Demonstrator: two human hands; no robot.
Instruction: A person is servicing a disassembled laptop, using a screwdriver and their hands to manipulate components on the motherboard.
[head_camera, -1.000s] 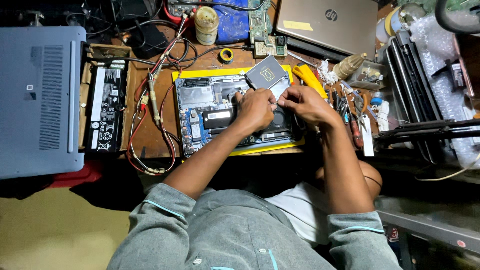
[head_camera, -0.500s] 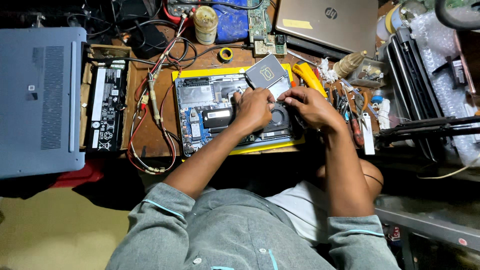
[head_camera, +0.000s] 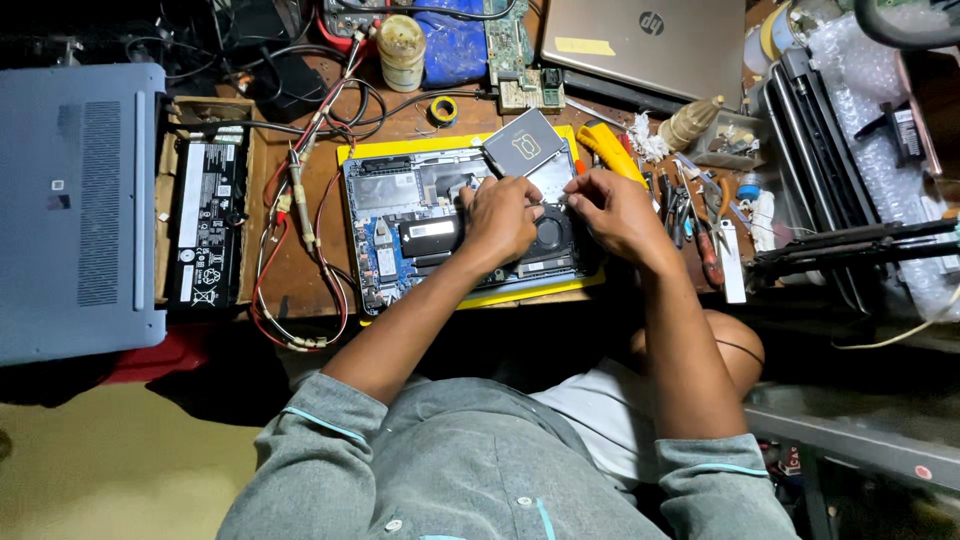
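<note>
Your opened laptop (head_camera: 420, 235) sits on a yellow mat (head_camera: 520, 295), insides up so you can reach in. Grey lid (head_camera: 80, 200) lies left of it, battery (head_camera: 205, 225) between, tools (head_camera: 700, 215) crowd its right; little free room. Both hands meet over its fan: left hand (head_camera: 500, 215) curled, right hand (head_camera: 615, 205) pinching something small, can't tell what.

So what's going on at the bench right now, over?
Both hands, left hand and right hand, over opened laptop, pinching something small. Dark square part leaning just behind. Nothing blocking.
</note>
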